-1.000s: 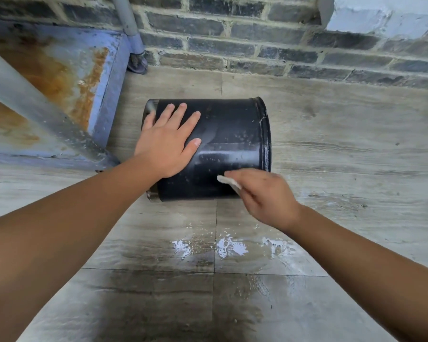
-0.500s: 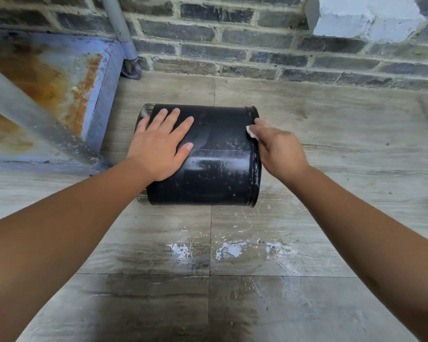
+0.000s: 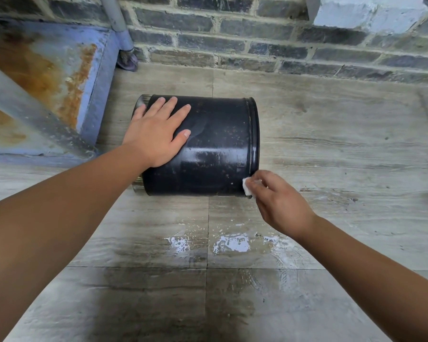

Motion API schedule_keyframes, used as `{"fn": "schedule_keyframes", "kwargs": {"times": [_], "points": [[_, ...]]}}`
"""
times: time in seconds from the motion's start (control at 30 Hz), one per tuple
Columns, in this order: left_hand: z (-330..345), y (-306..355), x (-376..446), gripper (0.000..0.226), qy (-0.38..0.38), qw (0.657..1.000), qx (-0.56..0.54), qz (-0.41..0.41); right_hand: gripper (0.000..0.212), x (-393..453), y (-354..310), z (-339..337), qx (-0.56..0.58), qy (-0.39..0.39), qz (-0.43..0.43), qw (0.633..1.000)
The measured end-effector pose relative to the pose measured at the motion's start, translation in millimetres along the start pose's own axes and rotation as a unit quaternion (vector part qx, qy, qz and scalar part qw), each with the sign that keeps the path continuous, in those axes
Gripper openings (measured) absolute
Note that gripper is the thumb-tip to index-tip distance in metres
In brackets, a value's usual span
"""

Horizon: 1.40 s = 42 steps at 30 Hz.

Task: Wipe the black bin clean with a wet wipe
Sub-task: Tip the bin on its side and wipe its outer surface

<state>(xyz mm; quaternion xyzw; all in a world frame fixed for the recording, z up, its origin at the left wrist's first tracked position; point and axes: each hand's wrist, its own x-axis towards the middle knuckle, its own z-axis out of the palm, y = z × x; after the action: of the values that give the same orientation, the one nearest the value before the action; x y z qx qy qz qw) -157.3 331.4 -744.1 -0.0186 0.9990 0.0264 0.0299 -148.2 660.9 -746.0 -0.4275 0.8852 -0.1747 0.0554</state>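
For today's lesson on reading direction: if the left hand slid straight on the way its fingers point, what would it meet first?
The left hand lies flat on the black bin, fingers pointing up and away. It would likely run off the bin's far side, then over bare floor to the brick wall; depth is uncertain.

black bin (image 3: 215, 144) on its side on floor (image 3: 331, 134), left hand (image 3: 156, 137) flat on top, right hand (image 3: 279, 203) pinching wet wipe (image 3: 247, 187) against lower rim

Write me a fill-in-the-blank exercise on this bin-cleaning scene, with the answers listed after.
1. The black bin lies on its ____ on the tiled floor.
2. The left hand rests ____ on the bin.
3. The right hand pinches a ____ wet wipe.
4. The wall behind is made of ____.

Answers: side; flat; white; brick
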Motion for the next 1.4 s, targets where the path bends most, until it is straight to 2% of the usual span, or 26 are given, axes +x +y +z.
{"fn": "schedule_keyframes", "kwargs": {"times": [0.13, 0.23, 0.33, 0.4, 0.5, 0.6, 0.7, 0.83, 0.97, 1.17, 1.27, 1.33, 1.4], "points": [[-5, 1, 1, 0.067, -0.014, 1.0, -0.003, -0.007, 0.025, -7, -4, 3, 0.007, -0.02, -0.021, 1.0], [-9, 5, -14, 0.067, 0.045, 0.999, -0.008, -0.024, 0.023, -6, -11, -1, 0.119, 0.026, 0.032, 0.992], [-5, 5, -54, 0.072, 0.088, 0.995, -0.001, 0.045, 0.023, 5, -19, -10, 0.302, 0.115, 0.148, 0.935], [4, 0, -81, 0.079, 0.075, 0.992, 0.046, 0.09, 0.028, 18, -20, -16, 0.339, 0.175, 0.17, 0.908], [15, -7, -104, 0.094, 0.017, 0.988, 0.107, 0.109, 0.026, 46, -19, -21, 0.229, 0.219, 0.128, 0.94], [21, -7, -104, 0.109, -0.014, 0.983, 0.154, 0.104, 0.03, 72, -19, -13, 0.032, 0.145, -0.007, 0.989], [20, -2, -93, 0.121, -0.021, 0.985, 0.159, 0.068, 0.032, 74, -20, 5, -0.102, 0.074, -0.098, 0.987], [16, -3, -75, 0.126, -0.015, 0.987, 0.154, 0.045, 0.043, 51, -6, 25, -0.138, 0.044, -0.181, 0.973], [17, -6, -72, 0.127, -0.009, 0.988, 0.149, 0.048, 0.056, 38, 2, 37, -0.153, 0.031, -0.206, 0.966], [19, 2, -81, 0.124, -0.002, 0.989, 0.146, 0.04, 0.052, 27, -6, 38, -0.131, 0.003, -0.234, 0.963], [21, -3, -90, 0.124, 0.052, 0.996, 0.072, 0.009, 0.031, 18, -18, 32, -0.073, 0.068, -0.131, 0.986], [24, -4, -99, 0.124, 0.083, 0.993, -0.013, -0.082, 0.021, 14, -28, 26, 0.001, 0.137, -0.013, 0.99], [28, 0, -109, 0.122, 0.085, 0.964, -0.126, -0.218, 0.019, 13, -39, 23, 0.127, 0.171, 0.127, 0.969]]}}
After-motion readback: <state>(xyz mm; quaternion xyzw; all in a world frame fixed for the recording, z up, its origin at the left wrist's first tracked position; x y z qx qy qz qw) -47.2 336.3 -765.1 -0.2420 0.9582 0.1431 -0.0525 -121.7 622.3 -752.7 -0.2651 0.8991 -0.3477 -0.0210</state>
